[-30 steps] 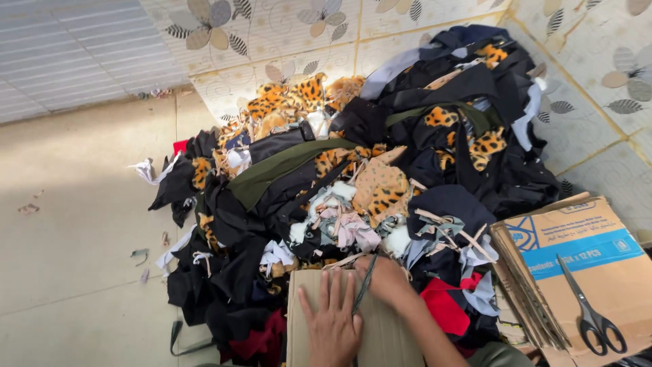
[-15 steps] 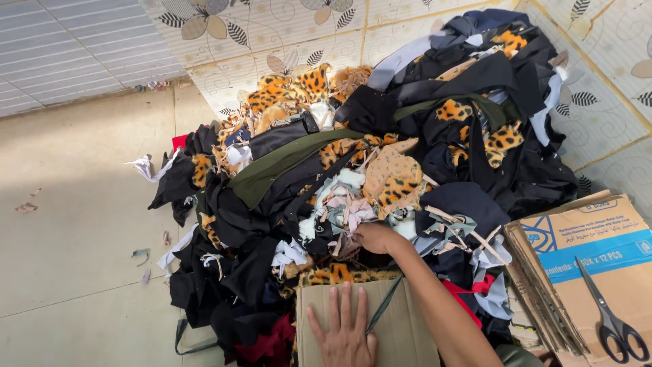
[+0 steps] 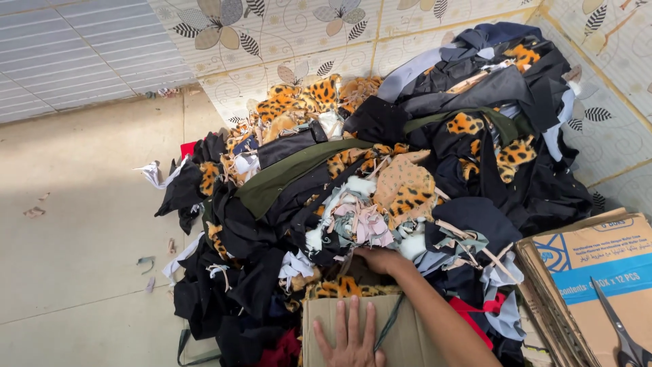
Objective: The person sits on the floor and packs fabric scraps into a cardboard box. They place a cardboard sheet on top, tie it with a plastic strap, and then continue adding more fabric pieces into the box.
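1. My right hand point(image 3: 382, 259) is pushed into the near edge of the heap of fabric scraps point(image 3: 380, 183), among pale pink and grey-green offcuts. Its fingers are buried in the cloth, so I cannot tell whether they are closed on a piece or only feeling through it.
2. My left hand point(image 3: 351, 340) lies flat, palm down, fingers spread wide, on a brown cardboard piece point(image 3: 401, 333) at the bottom of the view. It grips nothing; it only presses on the board.
3. A thin dark green strip point(image 3: 388, 331) lies across that cardboard just beside the left hand. I see no other cloth laid out on the board.
4. As far as the view shows, the sorting looks barely begun: the heap is large and mixed, with black, leopard-print, olive and pale scraps piled against the patterned tiled wall point(image 3: 272, 41), and no separate sorted pile is visible.
5. To the right, well apart from both hands, stands a stack of flattened cartons point(image 3: 584, 272) with scissors point(image 3: 621, 336) resting on top, untouched.
6. A few stray scraps lie on the pale floor point(image 3: 75, 238) to the left of the heap.
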